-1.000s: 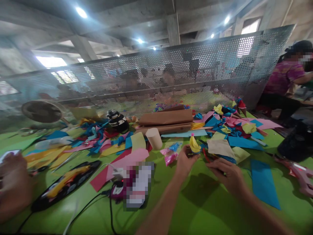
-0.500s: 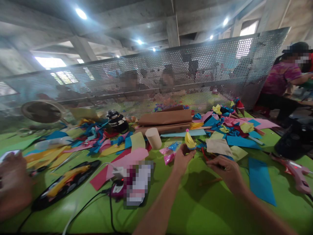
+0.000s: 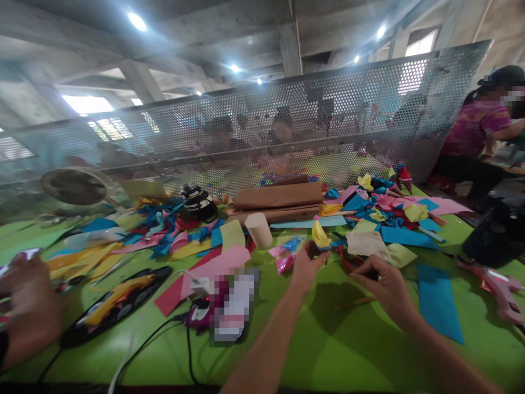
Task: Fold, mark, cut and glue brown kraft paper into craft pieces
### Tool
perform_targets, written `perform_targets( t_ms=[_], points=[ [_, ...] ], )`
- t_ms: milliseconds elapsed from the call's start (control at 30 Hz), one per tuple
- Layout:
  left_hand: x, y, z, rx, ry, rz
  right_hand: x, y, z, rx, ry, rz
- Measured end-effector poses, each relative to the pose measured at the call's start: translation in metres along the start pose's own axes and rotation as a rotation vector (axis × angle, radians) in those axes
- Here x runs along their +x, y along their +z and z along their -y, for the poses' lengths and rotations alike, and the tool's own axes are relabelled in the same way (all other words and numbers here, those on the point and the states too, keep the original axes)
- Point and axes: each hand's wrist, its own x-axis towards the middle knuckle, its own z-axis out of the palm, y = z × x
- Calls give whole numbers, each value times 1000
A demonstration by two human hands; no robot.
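My left hand (image 3: 308, 266) is closed around the lower part of a small yellow cone-shaped paper hat (image 3: 320, 234). The hat stands upright, with a pink ball on its tip and a blue band at its base. To its right, my right hand (image 3: 379, 276) hovers above the green table with thumb and fingertips pressed together; what they pinch, if anything, is too small to make out. A thin red piece (image 3: 345, 259) shows just left of those fingertips. Small plastic bags (image 3: 286, 254) with pink and blue contents lie left of my left hand.
A pink glue gun (image 3: 498, 290) lies far right, near a blue paper sheet (image 3: 439, 302). A beige cylinder (image 3: 259, 230), brown paper (image 3: 279, 196) and coloured scraps stand behind. Left are a power strip (image 3: 199, 314), cables, a black tray (image 3: 117, 306) and another person's hand (image 3: 33, 306).
My right hand has shifted slightly and its fingers look more tightly pinched. My left hand keeps the paper hat in place. The other person's hand at the left has turned a little.
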Motion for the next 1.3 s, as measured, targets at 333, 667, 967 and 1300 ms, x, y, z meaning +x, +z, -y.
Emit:
perform_targets(
  t_ms=[333,667,967,1300],
  points=[
    [3,-2,3,30,35,4,-1,0,1,44,51,44],
    [2,2,-3,24,38,-13,1,3,-7,68,70,121],
    [1,2,-5,-21,26,-17,-1,3,-2,-24,38,44],
    [3,1,-3,-23,20,2,-1,5,-8,20,101,229]
  ],
)
